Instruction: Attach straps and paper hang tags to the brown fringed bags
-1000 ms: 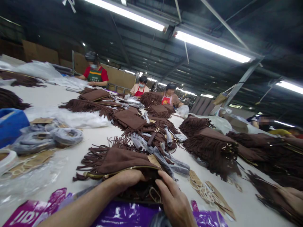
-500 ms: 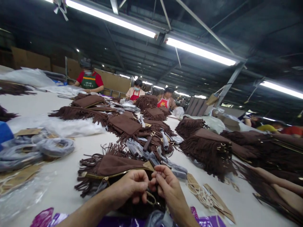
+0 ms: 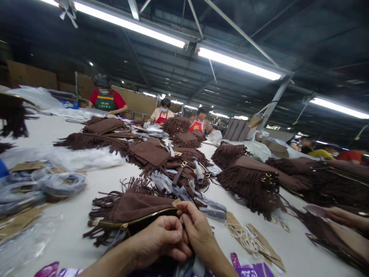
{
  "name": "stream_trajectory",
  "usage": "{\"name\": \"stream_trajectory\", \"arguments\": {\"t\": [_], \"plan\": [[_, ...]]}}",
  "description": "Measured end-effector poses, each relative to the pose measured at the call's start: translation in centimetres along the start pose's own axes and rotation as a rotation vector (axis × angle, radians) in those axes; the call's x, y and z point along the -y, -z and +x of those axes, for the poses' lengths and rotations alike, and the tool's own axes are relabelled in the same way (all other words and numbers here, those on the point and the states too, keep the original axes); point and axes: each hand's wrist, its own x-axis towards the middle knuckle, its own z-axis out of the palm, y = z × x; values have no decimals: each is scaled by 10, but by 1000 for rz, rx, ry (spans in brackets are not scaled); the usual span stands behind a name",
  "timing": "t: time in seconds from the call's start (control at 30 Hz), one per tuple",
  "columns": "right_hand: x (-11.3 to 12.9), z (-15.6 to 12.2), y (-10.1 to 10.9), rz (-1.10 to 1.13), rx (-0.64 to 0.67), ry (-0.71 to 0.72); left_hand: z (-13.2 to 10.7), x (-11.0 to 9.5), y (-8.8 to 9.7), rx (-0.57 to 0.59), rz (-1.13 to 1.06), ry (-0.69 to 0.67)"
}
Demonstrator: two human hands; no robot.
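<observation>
A brown fringed bag (image 3: pixel 141 206) lies in front of me, its gold zipper partly open along the near edge. My left hand (image 3: pixel 163 238) and my right hand (image 3: pixel 198 231) meet over the bag's right end. Both are closed, with fingertips pinched together and touching. Whatever lies between the fingers is too small or hidden to name. A tan paper tag (image 3: pixel 176 202) shows just above my right fingers. Under my wrists, dark wrapped material and purple plastic (image 3: pixel 253 270) are partly covered.
Fringed brown bags (image 3: pixel 150 154) and wrapped straps are heaped ahead. Wrapped coils (image 3: pixel 62 184) sit left; tan tags with white strings (image 3: pixel 253 238) lie right. Another person's hands (image 3: pixel 346 219) handle a bag at far right. Several co-workers (image 3: pixel 106 100) stand across the table.
My fingers have come closer together, and a gold ring seen below them is now hidden. At far left a bag has been raised. The neighbour's hand at right has shifted.
</observation>
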Motion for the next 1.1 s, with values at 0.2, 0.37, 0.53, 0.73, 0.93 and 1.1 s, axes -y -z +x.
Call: {"name": "stream_trajectory", "arguments": {"t": [0.2,0.37,0.53,0.73,0.93,1.1], "plan": [[6,-5,21,705,23,-275,6,8,10,-118,9,-54],[-2,-21,40,868,-48,-385,4,8,14,-98,12,-56],[-3,-31,32,775,-109,-420,3,10,11,-93,58,-52],[8,-26,11,819,-172,-426,3,10,7,-82,99,-51],[12,-21,3,801,-194,-368,2,9,5,-74,132,-36],[9,-21,2,662,-139,-317,2,9,4,-58,136,-32]]}}
